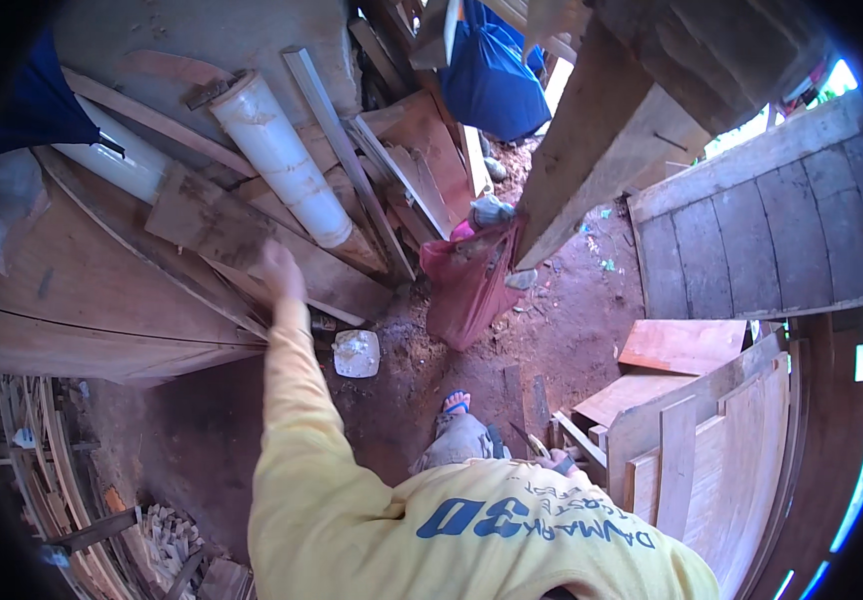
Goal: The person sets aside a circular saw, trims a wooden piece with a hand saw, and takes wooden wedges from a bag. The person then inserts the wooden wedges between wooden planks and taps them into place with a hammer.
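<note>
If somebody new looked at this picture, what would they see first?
Probably the bright yellow shirt filling the bottom middle, with one sleeve leading up to the blurry left hand at a brown board. Next might be the dark red bag near the middle and the fat white pipe at upper left. The blue bundle stands out at the top.

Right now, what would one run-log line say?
left hand: at brown flat wooden board, contact unclear | right hand: holding slim dark tool, kind unclear | nearby: white cylindrical tube, soft red bag
</note>
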Tool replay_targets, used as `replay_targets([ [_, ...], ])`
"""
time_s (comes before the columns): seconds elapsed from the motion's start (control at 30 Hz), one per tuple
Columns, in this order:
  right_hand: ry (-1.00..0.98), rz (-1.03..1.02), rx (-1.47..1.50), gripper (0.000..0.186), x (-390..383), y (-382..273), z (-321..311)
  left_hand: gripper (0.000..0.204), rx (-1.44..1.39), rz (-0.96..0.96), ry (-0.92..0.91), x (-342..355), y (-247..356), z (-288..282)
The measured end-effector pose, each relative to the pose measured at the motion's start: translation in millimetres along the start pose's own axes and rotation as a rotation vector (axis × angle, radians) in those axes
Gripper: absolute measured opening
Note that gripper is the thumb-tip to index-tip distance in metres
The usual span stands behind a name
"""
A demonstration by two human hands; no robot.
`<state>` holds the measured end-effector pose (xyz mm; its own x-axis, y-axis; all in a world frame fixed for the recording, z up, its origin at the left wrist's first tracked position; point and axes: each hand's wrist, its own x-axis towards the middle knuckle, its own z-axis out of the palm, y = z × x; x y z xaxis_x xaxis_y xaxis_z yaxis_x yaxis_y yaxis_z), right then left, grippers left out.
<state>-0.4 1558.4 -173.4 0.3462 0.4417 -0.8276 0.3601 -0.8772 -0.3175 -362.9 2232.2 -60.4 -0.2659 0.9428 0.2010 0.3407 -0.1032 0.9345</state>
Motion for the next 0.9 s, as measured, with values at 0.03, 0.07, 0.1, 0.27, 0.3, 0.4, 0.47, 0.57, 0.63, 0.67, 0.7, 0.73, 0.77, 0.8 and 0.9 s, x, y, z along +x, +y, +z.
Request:
replay_targets([
  [0.03,-0.018,-0.102,0.074,0.049,-28.4,-43.9,-21.2,0.039,0.17,-0.147,-0.066,-42.7,-54.4,2.6],
  [0.07,0.104,-0.226,0.047,0.05,-29.1,-15.9,-12.3,0.039,0.053,-0.208,-0.088,-108.4,-99.3,25.4],
  [0.1,0.239,-0.402,0.129,0.05,-37.2,-11.0,-1.0,0.038,0.022,-0.446,-0.356,-166.2,-120.8,34.1],
  [0.27,0.099,-0.48,0.156,0.027,-79.4,-64.1,-43.3,0.029,0.139,-0.968,-0.592,-468.5,-185.9,2.9],
  [0.3,0.152,-0.462,0.251,0.032,-96.4,-74.5,-45.4,0.025,0.215,-0.9,-0.793,-501.9,-176.4,-9.4],
  [0.4,0.126,-0.691,0.362,0.025,-149.5,-90.0,-65.8,0.019,0.866,0.364,-1.445,-529.0,-171.1,-23.8],
  [0.47,0.266,-0.748,0.401,0.021,-159.8,-57.0,-57.2,0.021,0.311,-0.164,-1.223,-542.6,-126.8,-18.5],
  [0.57,0.265,-0.777,0.357,0.02,-220.6,-37.9,-53.3,0.017,0.098,-0.627,-0.91,-541.8,-125.2,-61.8],
  [0.63,0.301,-0.761,0.326,0.019,-254.4,-1.8,-43.3,0.015,0.038,-0.664,-0.845,-563.7,-83.9,-85.0],
  [0.67,0.305,-0.733,0.32,0.022,-272.8,19.4,-37.5,0.023,0.027,-0.686,-0.788,-587.6,-51.6,-91.3],
  [0.7,0.307,-0.715,0.315,0.025,-288.8,37.1,-31.9,0.033,0.017,-0.701,-0.722,-607.4,-19.3,-98.2],
  [0.73,0.309,-0.73,0.321,0.025,-300.9,52.0,-25.6,0.033,0.019,-0.686,-0.715,-621.3,5.0,-105.1],
  [0.77,0.376,-0.755,0.322,0.025,-312.4,69.9,-16.9,0.036,-0.051,-0.686,-0.789,-639.4,24.9,-111.2],
  [0.8,0.446,-0.772,0.323,0.024,-323.2,87.7,-8.3,0.039,-0.119,-0.688,-0.87,-659.0,46.1,-115.0],
  [0.9,0.595,-0.771,0.183,0.024,-346.6,125.2,7.6,0.04,-0.299,-0.591,-1.134,-713.0,129.7,-108.8],
])
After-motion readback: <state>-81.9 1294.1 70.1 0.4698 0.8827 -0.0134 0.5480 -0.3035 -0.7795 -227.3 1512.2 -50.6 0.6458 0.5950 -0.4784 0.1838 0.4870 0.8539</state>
